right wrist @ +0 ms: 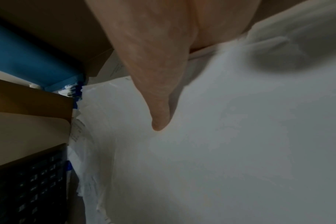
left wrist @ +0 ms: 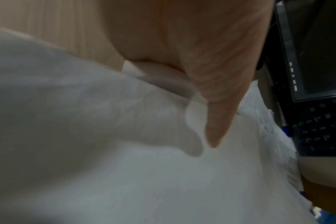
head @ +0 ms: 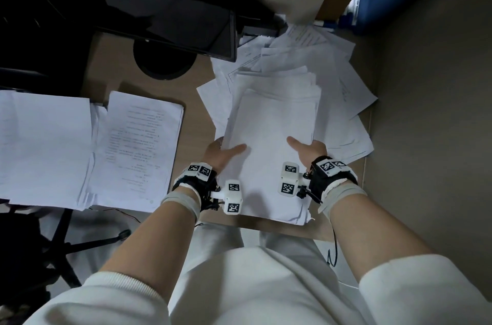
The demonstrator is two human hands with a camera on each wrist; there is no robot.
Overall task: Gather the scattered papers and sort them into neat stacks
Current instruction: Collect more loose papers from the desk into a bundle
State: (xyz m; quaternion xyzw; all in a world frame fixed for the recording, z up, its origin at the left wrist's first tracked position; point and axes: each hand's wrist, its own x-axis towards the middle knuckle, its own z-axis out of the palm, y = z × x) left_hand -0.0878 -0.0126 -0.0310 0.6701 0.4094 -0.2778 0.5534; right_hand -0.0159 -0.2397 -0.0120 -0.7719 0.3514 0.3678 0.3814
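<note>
Both forearms reach forward, wrists level. Left hand (head: 218, 152) grips the left edge of the paper bundle (head: 271, 143), thumb flat on top, fingers hidden beneath. Right hand (head: 310, 150) grips the bundle's right edge the same way, thumb pointing inward. The bundle sits between the hands, over loose sheets (head: 346, 101) spread beyond and to the right of the right hand. Two stacks (head: 87, 146) lie left of the left hand on the desk (head: 197, 117).
</note>
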